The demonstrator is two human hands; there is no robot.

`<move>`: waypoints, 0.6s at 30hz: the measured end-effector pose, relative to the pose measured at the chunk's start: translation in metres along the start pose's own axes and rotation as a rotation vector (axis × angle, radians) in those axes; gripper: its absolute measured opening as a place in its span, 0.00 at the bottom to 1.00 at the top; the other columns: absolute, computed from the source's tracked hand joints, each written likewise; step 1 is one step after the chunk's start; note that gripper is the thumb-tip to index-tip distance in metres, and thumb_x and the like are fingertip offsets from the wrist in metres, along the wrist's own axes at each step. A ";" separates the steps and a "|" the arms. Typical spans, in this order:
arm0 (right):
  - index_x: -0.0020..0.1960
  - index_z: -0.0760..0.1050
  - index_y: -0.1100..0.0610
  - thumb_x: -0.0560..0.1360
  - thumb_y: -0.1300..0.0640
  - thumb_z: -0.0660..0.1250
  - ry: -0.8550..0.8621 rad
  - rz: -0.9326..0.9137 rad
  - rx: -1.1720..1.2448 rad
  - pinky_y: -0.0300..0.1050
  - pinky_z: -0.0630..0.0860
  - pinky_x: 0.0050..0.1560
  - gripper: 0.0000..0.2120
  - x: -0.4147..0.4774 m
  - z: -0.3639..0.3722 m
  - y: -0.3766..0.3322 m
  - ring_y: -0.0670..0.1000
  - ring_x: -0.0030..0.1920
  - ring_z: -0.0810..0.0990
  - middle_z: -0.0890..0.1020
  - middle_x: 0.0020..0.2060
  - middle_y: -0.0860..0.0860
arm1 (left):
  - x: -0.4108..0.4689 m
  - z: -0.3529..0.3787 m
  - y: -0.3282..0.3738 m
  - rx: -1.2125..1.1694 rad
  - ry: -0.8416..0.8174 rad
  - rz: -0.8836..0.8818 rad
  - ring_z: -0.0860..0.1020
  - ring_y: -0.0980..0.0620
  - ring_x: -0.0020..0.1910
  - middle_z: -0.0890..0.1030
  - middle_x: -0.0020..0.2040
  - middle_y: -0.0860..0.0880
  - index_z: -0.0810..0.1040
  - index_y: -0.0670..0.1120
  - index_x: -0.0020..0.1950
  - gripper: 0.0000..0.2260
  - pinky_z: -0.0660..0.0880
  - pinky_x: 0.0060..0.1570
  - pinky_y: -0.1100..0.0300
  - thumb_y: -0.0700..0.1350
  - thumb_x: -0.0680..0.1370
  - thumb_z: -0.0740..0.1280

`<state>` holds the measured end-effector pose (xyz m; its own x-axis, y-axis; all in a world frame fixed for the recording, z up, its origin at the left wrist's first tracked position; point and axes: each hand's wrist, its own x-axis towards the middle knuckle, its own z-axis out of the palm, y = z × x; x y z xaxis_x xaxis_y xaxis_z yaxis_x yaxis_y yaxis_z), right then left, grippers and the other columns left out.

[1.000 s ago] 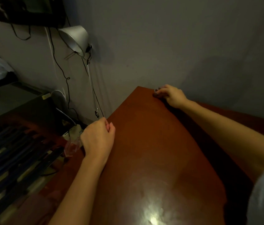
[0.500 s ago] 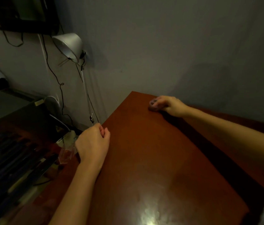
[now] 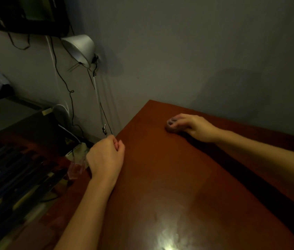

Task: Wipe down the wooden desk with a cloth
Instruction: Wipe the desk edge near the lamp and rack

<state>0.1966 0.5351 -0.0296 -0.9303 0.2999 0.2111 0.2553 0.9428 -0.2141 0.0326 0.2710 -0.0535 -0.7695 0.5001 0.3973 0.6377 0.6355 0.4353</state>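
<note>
The reddish-brown wooden desk [image 3: 187, 177] fills the lower right, its far edge against the grey wall. My right hand [image 3: 195, 128] reaches across to the far part of the top, close to the back left corner. Its fingers curl round a small dark cloth [image 3: 172, 129] and press it onto the wood. Most of the cloth is hidden under the fingers. My left hand [image 3: 105, 157] sits at the desk's left edge with its fingers curled into a loose fist. I see nothing in it.
A white desk lamp [image 3: 79, 48] on a thin arm hangs over the gap left of the desk, with black cables [image 3: 66, 87] trailing down the wall. A dark low table [image 3: 16, 127] and a striped surface [image 3: 7, 177] lie to the left. A small clear container [image 3: 76, 167] sits beside my left hand.
My right hand has drawn the cloth from the far back edge a little toward me over the wood. My left hand has stayed at the left edge.
</note>
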 end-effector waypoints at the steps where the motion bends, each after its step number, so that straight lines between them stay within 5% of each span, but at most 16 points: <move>1: 0.59 0.79 0.54 0.75 0.69 0.65 0.009 -0.032 0.006 0.40 0.68 0.60 0.17 -0.008 -0.004 0.005 0.46 0.62 0.73 0.75 0.64 0.48 | 0.000 0.001 0.000 -0.003 0.000 -0.002 0.72 0.54 0.29 0.74 0.30 0.52 0.72 0.48 0.35 0.13 0.63 0.28 0.60 0.49 0.79 0.62; 6: 0.61 0.77 0.54 0.76 0.71 0.58 0.113 0.378 -0.141 0.53 0.72 0.56 0.20 0.026 -0.011 0.048 0.59 0.64 0.72 0.74 0.65 0.54 | 0.000 0.001 0.000 -0.006 -0.010 -0.004 0.73 0.54 0.30 0.74 0.30 0.52 0.72 0.48 0.36 0.12 0.65 0.28 0.60 0.49 0.79 0.62; 13: 0.57 0.80 0.53 0.74 0.72 0.62 0.032 -0.076 0.083 0.39 0.71 0.61 0.20 -0.010 0.013 -0.031 0.44 0.62 0.73 0.75 0.64 0.47 | 0.001 0.003 -0.003 -0.021 -0.002 0.002 0.74 0.53 0.30 0.74 0.30 0.52 0.73 0.48 0.36 0.12 0.71 0.31 0.58 0.49 0.79 0.62; 18: 0.58 0.80 0.55 0.74 0.73 0.60 0.106 0.235 -0.030 0.53 0.72 0.62 0.20 0.013 -0.006 0.027 0.56 0.65 0.73 0.75 0.65 0.52 | 0.000 -0.002 0.001 0.010 -0.017 -0.009 0.72 0.52 0.32 0.75 0.33 0.51 0.72 0.47 0.37 0.12 0.63 0.31 0.59 0.49 0.79 0.61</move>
<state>0.1929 0.5653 -0.0268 -0.8122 0.5235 0.2576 0.4706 0.8488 -0.2410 0.0330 0.2709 -0.0515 -0.7755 0.5046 0.3795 0.6308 0.6454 0.4307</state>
